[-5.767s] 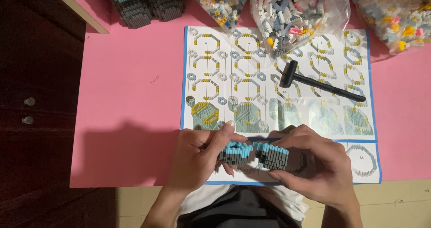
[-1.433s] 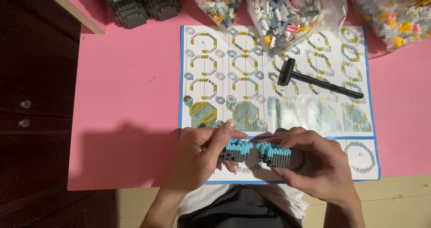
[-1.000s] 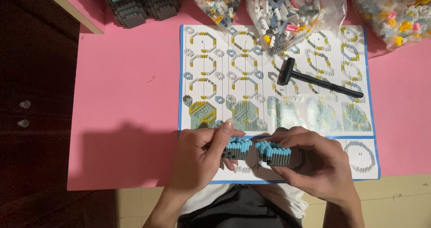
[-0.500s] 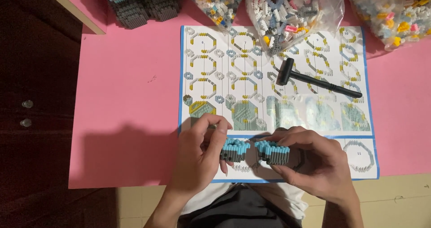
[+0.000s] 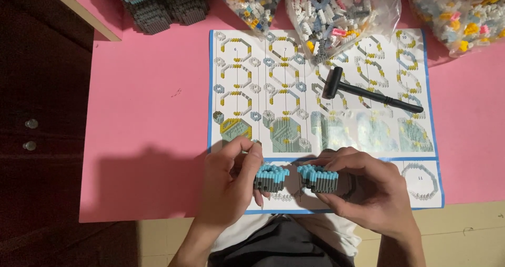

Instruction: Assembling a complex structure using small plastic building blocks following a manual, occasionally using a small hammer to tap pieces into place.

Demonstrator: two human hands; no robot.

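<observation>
Left hand: the left hand (image 5: pixel 229 185) has its grip clamped on a small block piece (image 5: pixel 270 176), grey-sided with a light blue top, thumb and fingers curled around its left end
Right hand: the right hand (image 5: pixel 368 193) has its grip clamped on a second block piece (image 5: pixel 319 178) of the same colours, fingers arched over its top and far side
Where the pieces are: both are held just above the near edge of the worktop (image 5: pixel 147 140), over the bottom strip of the instruction sheet (image 5: pixel 273 88); a narrow gap shows between the two, so they are apart, not joined
Pose: both wrists come in from the near edge, palms turned inward toward each other, knuckles up, forearms angled toward the middle
Risk, squeeze: I judge a hard pinch could pop small bricks off either piece, since the fingers press on stacked layers
Risk, drop: a loosened brick could fall past the near edge into the lap or onto the floor
Risk, misalignment: brought together crooked, the studs might not seat
Nearby: a black hammer (image 5: pixel 368 92) lies on the sheet toward the far right; clear bags of bricks (image 5: pixel 342 14) sit along the far edge; a stacked grey build (image 5: pixel 158 4) stands at the far left corner
</observation>
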